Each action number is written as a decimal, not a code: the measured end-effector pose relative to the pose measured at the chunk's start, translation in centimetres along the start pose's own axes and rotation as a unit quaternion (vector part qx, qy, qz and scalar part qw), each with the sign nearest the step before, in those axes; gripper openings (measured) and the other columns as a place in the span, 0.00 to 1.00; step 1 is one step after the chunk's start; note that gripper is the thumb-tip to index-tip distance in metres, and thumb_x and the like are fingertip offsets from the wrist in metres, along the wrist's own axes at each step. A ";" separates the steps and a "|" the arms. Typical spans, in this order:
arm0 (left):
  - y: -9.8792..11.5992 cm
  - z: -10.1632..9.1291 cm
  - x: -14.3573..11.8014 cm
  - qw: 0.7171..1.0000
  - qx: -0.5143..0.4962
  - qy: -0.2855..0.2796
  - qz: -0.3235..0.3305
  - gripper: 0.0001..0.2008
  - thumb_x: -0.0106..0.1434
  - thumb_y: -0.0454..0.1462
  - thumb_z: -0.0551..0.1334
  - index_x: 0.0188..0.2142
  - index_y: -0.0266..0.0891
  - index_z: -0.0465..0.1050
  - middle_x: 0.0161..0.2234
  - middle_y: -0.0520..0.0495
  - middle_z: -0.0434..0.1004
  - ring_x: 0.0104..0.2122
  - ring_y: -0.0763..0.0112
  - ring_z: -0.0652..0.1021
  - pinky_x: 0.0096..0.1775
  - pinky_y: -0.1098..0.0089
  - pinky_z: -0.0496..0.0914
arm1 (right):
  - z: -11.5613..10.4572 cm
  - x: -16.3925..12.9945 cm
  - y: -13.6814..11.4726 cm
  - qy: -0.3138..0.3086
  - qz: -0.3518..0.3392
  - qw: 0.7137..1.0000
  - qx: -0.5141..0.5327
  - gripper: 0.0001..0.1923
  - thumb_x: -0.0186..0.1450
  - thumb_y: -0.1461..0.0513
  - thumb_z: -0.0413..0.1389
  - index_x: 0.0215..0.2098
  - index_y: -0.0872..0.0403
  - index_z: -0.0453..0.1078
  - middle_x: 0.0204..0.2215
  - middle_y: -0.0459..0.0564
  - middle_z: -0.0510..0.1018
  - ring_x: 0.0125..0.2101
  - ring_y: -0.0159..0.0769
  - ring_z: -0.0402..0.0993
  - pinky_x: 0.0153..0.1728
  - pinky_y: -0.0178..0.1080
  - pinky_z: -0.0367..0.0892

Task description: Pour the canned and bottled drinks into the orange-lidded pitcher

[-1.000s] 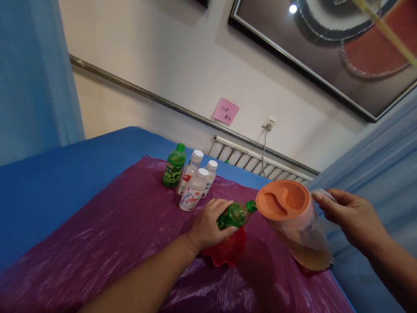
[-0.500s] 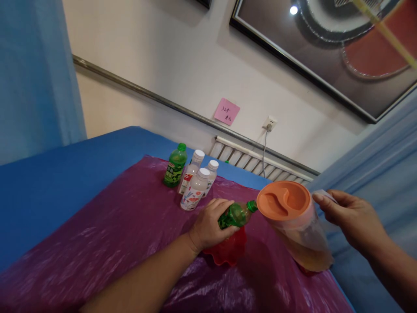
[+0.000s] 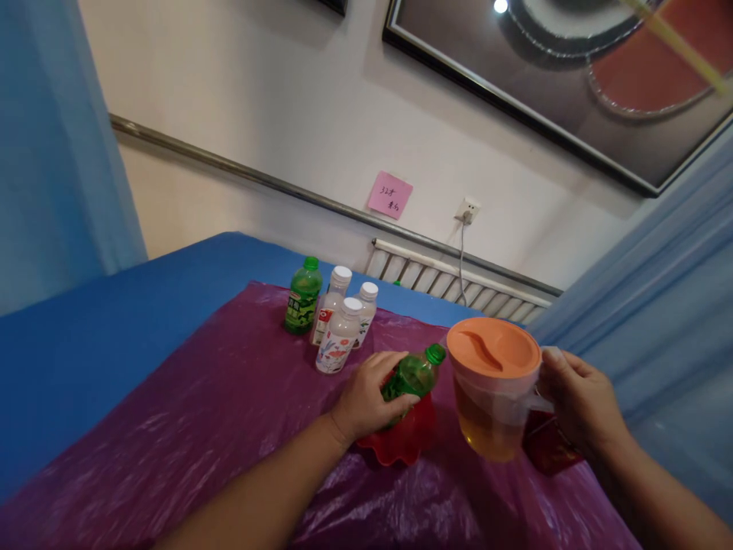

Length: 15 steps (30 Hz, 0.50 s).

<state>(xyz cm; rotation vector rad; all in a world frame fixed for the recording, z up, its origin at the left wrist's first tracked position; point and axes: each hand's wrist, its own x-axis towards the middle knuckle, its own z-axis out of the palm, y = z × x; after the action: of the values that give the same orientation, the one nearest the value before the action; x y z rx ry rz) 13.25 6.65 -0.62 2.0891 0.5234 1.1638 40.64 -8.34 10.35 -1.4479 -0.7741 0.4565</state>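
Head view: two hands at work over a purple sheet (image 3: pixel 172 428).
Left hand (image 3: pixel 366 397) is wrapped around a tilted green bottle (image 3: pixel 413 376) above a red bowl (image 3: pixel 404 443); right hand (image 3: pixel 578 397) grasps the pitcher (image 3: pixel 492 389) by its handle; four bottles (image 3: pixel 332 317) stand behind.

Sheet (image 3: pixel 188 428) on table (image 3: pixel 114 305), four bottles (image 3: pixel 329 317) clustered at its far edge, bowl (image 3: pixel 401 439) nearer, bottle (image 3: pixel 415 374) tilted over bowl in left hand (image 3: pixel 369 397), jug (image 3: pixel 492 386) just right of it, right hand (image 3: pixel 578 397) on jug's right, radiator (image 3: pixel 458 286) behind table.
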 end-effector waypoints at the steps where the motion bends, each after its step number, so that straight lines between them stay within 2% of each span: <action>1: 0.0 0.0 0.1 1.000 -0.004 0.002 -0.008 0.30 0.57 0.43 0.72 0.59 0.43 0.72 0.55 0.41 0.78 0.55 0.53 0.78 0.59 0.51 0.71 | 0.0 -0.1 0.6 0.004 0.001 1.000 0.021 0.22 0.54 0.46 0.71 0.25 0.53 0.71 0.16 0.39 0.65 0.16 0.27 0.58 0.16 0.32 0.58; 9: -0.8 -0.1 0.7 0.997 -0.043 0.040 -0.042 0.27 0.59 0.43 0.71 0.58 0.41 0.73 0.53 0.42 0.79 0.53 0.56 0.79 0.58 0.52 0.72 | -0.8 -0.9 3.9 0.048 -0.027 0.990 0.128 0.25 0.56 0.48 0.71 0.20 0.54 0.65 0.15 0.36 0.58 0.16 0.24 0.54 0.17 0.28 0.56; 13: -1.6 0.2 0.8 0.990 -0.091 0.065 -0.087 0.30 0.57 0.44 0.72 0.57 0.39 0.73 0.53 0.40 0.80 0.52 0.55 0.81 0.56 0.52 0.75 | -1.5 -1.6 5.6 0.094 -0.004 0.984 0.153 0.21 0.51 0.49 0.73 0.24 0.54 0.71 0.16 0.38 0.65 0.17 0.26 0.61 0.19 0.30 0.61; 15: -1.8 0.3 0.8 0.985 -0.114 0.065 -0.109 0.31 0.57 0.45 0.73 0.58 0.39 0.72 0.54 0.39 0.80 0.51 0.55 0.81 0.56 0.52 0.75 | -1.9 -1.8 6.7 0.103 -0.005 0.983 0.151 0.21 0.52 0.50 0.73 0.24 0.54 0.70 0.16 0.38 0.65 0.17 0.26 0.61 0.19 0.30 0.61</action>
<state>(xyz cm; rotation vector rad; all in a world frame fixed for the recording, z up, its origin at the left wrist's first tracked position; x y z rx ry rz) 13.92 8.26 -1.56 1.7245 0.6314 1.1779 41.87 -10.27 3.50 -1.1848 -0.5208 0.3909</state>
